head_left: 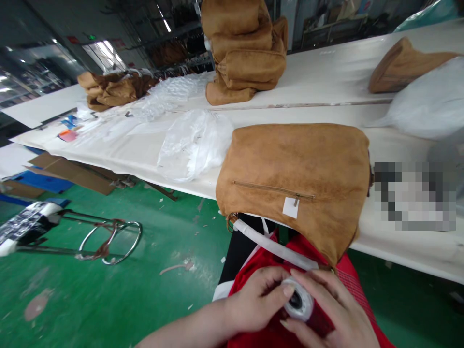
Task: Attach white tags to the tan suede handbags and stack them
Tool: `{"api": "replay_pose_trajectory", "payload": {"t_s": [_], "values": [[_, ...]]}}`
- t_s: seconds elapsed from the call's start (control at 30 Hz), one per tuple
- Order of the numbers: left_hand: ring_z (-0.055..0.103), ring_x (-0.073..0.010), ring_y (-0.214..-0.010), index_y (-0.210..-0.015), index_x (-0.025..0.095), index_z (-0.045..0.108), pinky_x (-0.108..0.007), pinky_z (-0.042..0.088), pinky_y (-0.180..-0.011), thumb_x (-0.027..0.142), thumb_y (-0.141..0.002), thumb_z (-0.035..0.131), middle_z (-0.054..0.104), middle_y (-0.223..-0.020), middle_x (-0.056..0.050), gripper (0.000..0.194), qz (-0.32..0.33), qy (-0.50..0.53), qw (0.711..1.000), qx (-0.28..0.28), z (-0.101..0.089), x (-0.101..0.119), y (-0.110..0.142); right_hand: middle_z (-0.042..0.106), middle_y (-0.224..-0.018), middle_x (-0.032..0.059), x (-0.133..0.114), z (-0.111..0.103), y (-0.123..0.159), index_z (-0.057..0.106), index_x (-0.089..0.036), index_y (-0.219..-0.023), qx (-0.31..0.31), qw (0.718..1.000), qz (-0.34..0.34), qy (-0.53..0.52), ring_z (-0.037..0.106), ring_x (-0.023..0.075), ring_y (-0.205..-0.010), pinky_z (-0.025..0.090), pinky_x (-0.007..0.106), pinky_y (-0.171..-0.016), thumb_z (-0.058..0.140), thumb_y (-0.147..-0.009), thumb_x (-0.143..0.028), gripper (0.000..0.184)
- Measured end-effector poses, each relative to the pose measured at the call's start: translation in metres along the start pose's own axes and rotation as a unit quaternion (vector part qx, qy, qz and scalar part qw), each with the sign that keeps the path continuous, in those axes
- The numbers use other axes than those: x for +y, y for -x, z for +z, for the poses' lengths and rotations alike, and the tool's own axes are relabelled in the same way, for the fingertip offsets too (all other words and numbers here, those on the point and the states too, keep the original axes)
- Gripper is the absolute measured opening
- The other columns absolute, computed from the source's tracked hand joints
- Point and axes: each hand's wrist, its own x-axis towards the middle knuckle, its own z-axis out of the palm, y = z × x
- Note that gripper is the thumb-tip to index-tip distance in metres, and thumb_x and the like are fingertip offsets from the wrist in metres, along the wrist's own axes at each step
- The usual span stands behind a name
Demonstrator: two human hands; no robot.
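A tan suede bag (300, 174) lies on the white table (145, 152) right in front of me, its lower corner hanging over the edge. It has a zip pocket with a small white tag (290, 207), and a white-wrapped strap (271, 245) hangs down from it. Below the table, over my red apron (263, 263), both hands close round a small white roll with a dark centre (297, 302). My left hand (259, 299) pinches its left side. My right hand (335, 311) wraps it from the right.
Clear plastic bags (192, 142) lie left of the bag. A stack of tan bags (244, 53) stands at the back, more at far left (108, 89) and one at right (402, 65). A tipped stool (72, 232) lies on the green floor, with cardboard (68, 171) under the table.
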Motion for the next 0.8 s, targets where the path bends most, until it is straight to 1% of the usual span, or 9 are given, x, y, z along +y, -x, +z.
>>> {"api": "replay_pose_trajectory", "payload": {"t_s": [0.07,0.17,0.23,0.3,0.43,0.53,0.6,0.7,0.8], "values": [[0.048,-0.0115,-0.063,-0.088,0.012,0.061,-0.022,0.040,-0.059,0.067,-0.086,0.050,0.053,-0.075,-0.002,0.056,-0.027,0.038,0.999,-0.024,0.000,0.002,-0.001,0.069,-0.107,0.0096,-0.003,-0.003,-0.006,0.065,-0.023,-0.117,0.005,1.000,-0.019,-0.011,0.071,0.0238,-0.091,0.062,0.027,-0.075,0.076,-0.071,-0.048,0.053],[0.045,-0.0107,-0.056,-0.074,0.015,0.056,-0.022,0.036,-0.054,0.076,-0.083,0.040,0.050,-0.067,-0.001,0.064,-0.073,0.055,0.994,-0.054,0.002,0.002,-0.002,0.070,-0.109,0.0092,-0.008,-0.007,-0.015,0.065,-0.022,-0.113,-0.021,0.997,-0.028,-0.062,0.071,0.0227,-0.094,0.060,0.025,-0.079,0.075,-0.074,-0.049,0.049],[0.042,-0.0106,-0.053,-0.067,0.016,0.052,-0.022,0.033,-0.050,0.082,-0.081,0.031,0.047,-0.060,0.000,0.070,-0.104,0.043,0.992,-0.053,0.003,0.000,-0.003,0.071,-0.108,0.0080,-0.011,-0.008,-0.019,0.065,-0.022,-0.112,-0.038,0.994,-0.027,-0.103,0.071,0.0214,-0.095,0.059,0.023,-0.080,0.071,-0.077,-0.050,0.046],[0.040,-0.0103,-0.051,-0.066,0.017,0.050,-0.022,0.030,-0.049,0.085,-0.079,0.025,0.044,-0.058,0.001,0.074,-0.120,0.031,0.991,-0.045,0.004,-0.001,-0.003,0.072,-0.108,0.0072,-0.012,-0.008,-0.020,0.063,-0.022,-0.114,-0.043,0.991,-0.026,-0.125,0.071,0.0203,-0.095,0.059,0.022,-0.081,0.069,-0.080,-0.050,0.044],[0.038,-0.0102,-0.056,-0.068,0.017,0.048,-0.023,0.031,-0.052,0.083,-0.081,0.028,0.045,-0.063,0.001,0.070,-0.079,0.012,0.996,-0.035,0.006,0.002,-0.004,0.071,-0.114,0.0066,-0.012,-0.006,-0.015,0.059,-0.023,-0.123,-0.036,0.994,-0.020,-0.105,0.071,0.0205,-0.098,0.058,0.023,-0.083,0.070,-0.079,-0.043,0.049],[0.036,-0.0102,-0.054,-0.066,0.018,0.045,-0.023,0.029,-0.050,0.082,-0.082,0.026,0.042,-0.061,0.001,0.069,-0.052,0.004,0.998,-0.034,0.006,0.002,-0.005,0.069,-0.120,0.0064,-0.010,-0.003,-0.010,0.055,-0.024,-0.130,-0.036,0.995,-0.014,-0.095,0.069,0.0219,-0.104,0.057,0.026,-0.086,0.067,-0.081,-0.034,0.052],[0.034,-0.0100,-0.052,-0.064,0.019,0.043,-0.024,0.028,-0.048,0.083,-0.081,0.025,0.040,-0.058,0.001,0.069,-0.057,0.000,0.998,-0.025,0.007,0.000,-0.005,0.067,-0.123,0.0065,-0.010,-0.002,-0.007,0.054,-0.024,-0.131,-0.060,0.992,-0.007,-0.107,0.067,0.0226,-0.106,0.056,0.027,-0.088,0.064,-0.082,-0.029,0.050],[0.033,-0.0097,-0.051,-0.062,0.019,0.041,-0.024,0.027,-0.047,0.084,-0.081,0.023,0.039,-0.057,0.002,0.070,-0.071,-0.004,0.997,0.001,0.008,-0.004,-0.003,0.068,-0.122,0.0073,-0.008,0.000,-0.003,0.055,-0.023,-0.130,-0.087,0.989,0.014,-0.119,0.069,0.0218,-0.102,0.057,0.025,-0.085,0.062,-0.083,-0.027,0.047],[0.032,-0.0098,-0.053,-0.062,0.020,0.039,-0.024,0.027,-0.048,0.084,-0.081,0.020,0.038,-0.058,0.002,0.070,-0.070,-0.009,0.997,0.023,0.010,-0.006,-0.001,0.069,-0.120,0.0082,-0.007,0.004,0.000,0.053,-0.020,-0.128,-0.091,0.989,0.013,-0.120,0.070,0.0199,-0.099,0.056,0.021,-0.084,0.064,-0.082,-0.027,0.048]]}}
